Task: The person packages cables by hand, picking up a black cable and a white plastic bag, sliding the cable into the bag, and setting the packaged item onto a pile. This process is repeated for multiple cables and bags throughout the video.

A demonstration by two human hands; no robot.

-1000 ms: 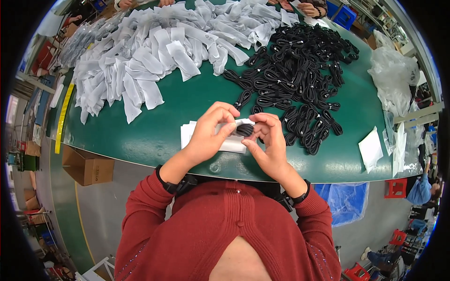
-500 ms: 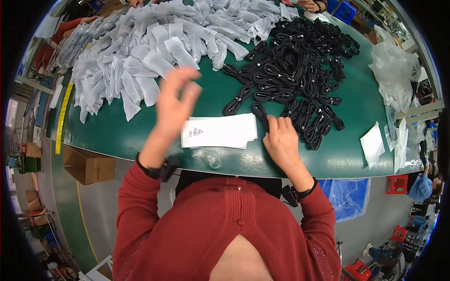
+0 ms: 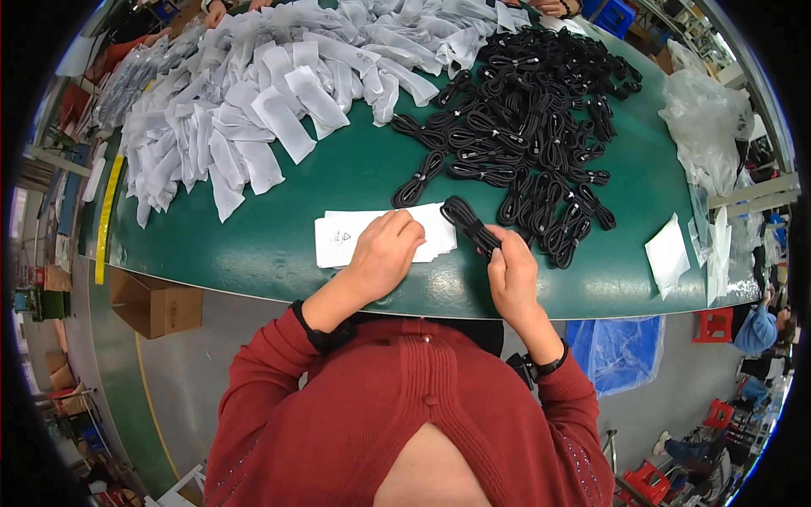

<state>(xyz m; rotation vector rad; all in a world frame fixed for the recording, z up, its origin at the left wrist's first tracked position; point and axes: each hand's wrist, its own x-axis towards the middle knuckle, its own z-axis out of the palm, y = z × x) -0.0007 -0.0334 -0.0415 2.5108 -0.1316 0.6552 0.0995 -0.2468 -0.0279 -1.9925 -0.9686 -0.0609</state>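
A flat stack of white pouches, the top one with a small printed mark, lies near the table's front edge. Over its middle rests my left hand, fingers bent and drawn together; whether a pouch is pinched under them is hidden. My right hand grips one end of a coiled black cable between thumb and fingers. The coil's free end tilts up to the left, by the stack's right end. Beyond it spreads a heap of similar black cable coils, and one separate coil lies behind the stack.
A large pile of filled whitish pouches covers the far left of the green table. Yellow tape marks the left side. At right are a white sheet and clear plastic. Other people's hands show at the far edge.
My left hand has come down and right from the air onto the pouch stack. My right hand has lifted the cable coil off the table and turned it toward the stack.
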